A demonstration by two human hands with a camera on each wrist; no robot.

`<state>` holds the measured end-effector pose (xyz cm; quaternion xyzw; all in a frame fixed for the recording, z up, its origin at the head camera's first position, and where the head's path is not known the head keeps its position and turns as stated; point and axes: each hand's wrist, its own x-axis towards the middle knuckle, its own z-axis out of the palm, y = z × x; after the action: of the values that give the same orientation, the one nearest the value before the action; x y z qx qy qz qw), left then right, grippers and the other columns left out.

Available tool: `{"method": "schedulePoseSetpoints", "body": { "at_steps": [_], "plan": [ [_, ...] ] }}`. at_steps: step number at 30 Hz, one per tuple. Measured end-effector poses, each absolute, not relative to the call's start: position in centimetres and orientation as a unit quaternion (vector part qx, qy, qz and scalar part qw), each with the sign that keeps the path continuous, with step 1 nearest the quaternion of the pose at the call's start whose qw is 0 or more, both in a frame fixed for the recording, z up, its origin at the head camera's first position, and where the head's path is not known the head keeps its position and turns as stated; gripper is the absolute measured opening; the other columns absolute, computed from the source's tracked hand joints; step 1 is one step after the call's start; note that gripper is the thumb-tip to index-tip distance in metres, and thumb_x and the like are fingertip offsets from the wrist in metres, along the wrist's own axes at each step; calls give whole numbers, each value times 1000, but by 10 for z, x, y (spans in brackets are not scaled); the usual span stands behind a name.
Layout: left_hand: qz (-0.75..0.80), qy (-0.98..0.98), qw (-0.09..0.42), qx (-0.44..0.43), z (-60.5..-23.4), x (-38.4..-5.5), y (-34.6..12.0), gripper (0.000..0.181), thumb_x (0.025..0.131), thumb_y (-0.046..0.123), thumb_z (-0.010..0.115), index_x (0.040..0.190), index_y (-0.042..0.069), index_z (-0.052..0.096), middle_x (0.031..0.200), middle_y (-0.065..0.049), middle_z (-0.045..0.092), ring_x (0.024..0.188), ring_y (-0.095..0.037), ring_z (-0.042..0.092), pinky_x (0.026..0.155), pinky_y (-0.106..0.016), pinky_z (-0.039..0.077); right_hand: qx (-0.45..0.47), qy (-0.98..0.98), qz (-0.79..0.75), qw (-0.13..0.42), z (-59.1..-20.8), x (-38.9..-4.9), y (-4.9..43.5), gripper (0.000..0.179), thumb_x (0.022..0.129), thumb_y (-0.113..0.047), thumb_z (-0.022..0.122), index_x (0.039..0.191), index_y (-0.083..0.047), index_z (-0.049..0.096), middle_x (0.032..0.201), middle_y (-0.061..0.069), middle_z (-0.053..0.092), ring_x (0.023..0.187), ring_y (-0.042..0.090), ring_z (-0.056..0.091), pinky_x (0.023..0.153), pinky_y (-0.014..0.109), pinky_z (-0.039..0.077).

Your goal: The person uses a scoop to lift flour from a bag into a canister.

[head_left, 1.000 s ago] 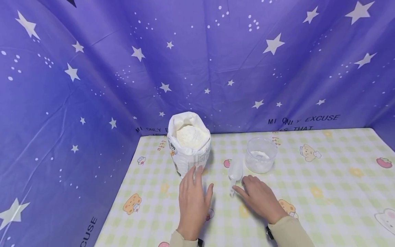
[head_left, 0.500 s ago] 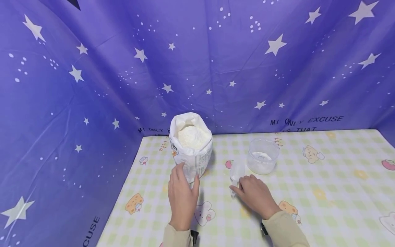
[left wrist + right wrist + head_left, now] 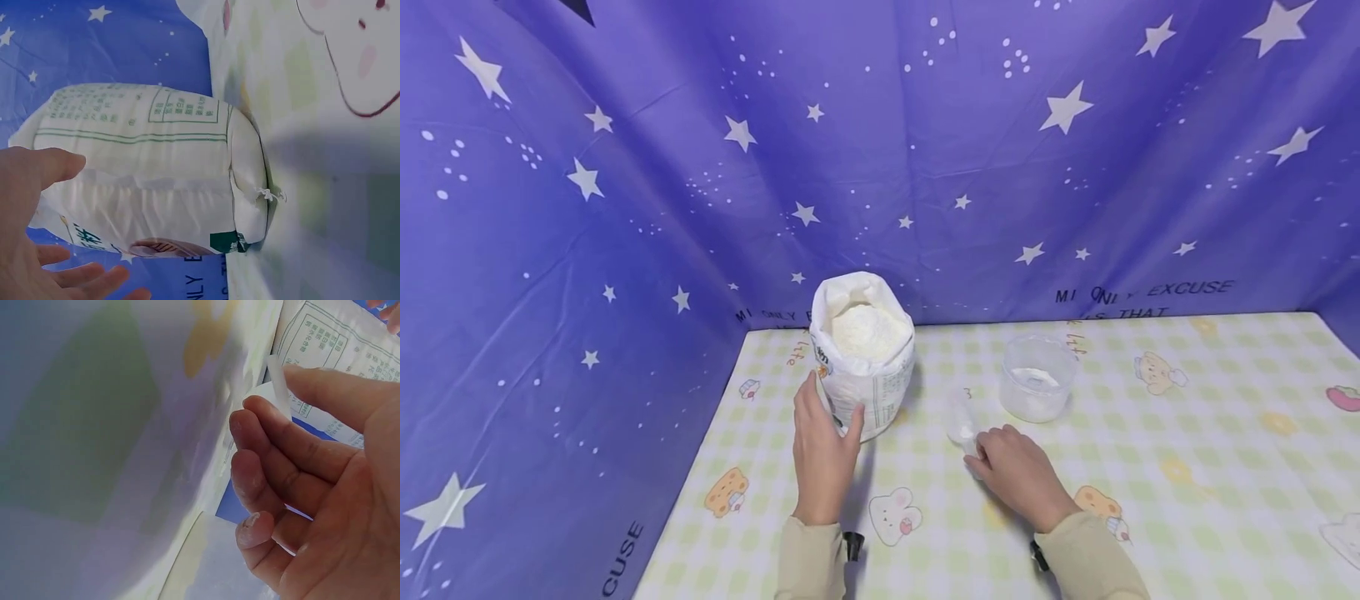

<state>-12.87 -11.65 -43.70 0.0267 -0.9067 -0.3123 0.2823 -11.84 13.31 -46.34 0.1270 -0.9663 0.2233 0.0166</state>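
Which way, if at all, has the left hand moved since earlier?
Yes: the left hand moved leftward, uncovering the rabbit printed on the tablecloth in the head view.

Plain beige sleeves [image 3: 811,560], black wrist pieces [image 3: 853,547]

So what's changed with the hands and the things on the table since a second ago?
The left hand moved leftward, from the front of the bag toward its left side. The right hand now pinches the scoop, whose far end has swung left, toward the bag. The bag and clear container stayed put.
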Motion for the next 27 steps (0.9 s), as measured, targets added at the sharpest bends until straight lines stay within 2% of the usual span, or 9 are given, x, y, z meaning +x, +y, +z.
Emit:
{"method": "schedulePoseSetpoints", "body": {
  "at_steps": [10,15,21,27],
  "plan": [
    [-360,-901,239,36,-442,-140,-120,87,86,39,76,150,3,30,143,-20,44,131,-37,48,101,-53,52,125,-963,238,16,-464,-118,134,38,89,-20,73,63,-18,46,60,-5,41,59,12,36,51,24,30],
    [-403,-889,214,45,-445,-147,-120,87,84,36,79,150,6,31,142,-18,43,132,-34,47,108,-50,47,126,-959,255,18,-463,-119,136,39,90,-19,72,63,-17,44,59,-4,38,59,12,36,51,23,29],
    [-426,-879,211,39,-448,-154,-122,89,80,31,83,149,5,33,144,-15,43,135,-31,44,116,-46,40,131,-956,262,19,-463,-121,137,41,91,-18,71,63,-17,41,59,-4,36,58,11,35,51,22,28],
    [-465,-859,210,35,-453,-161,-125,92,75,29,88,149,9,36,143,-10,45,131,-26,46,104,-40,52,137,-953,268,38,-461,-123,137,39,91,-16,70,64,-17,42,60,-5,35,57,9,34,50,22,27]
  ]
}}
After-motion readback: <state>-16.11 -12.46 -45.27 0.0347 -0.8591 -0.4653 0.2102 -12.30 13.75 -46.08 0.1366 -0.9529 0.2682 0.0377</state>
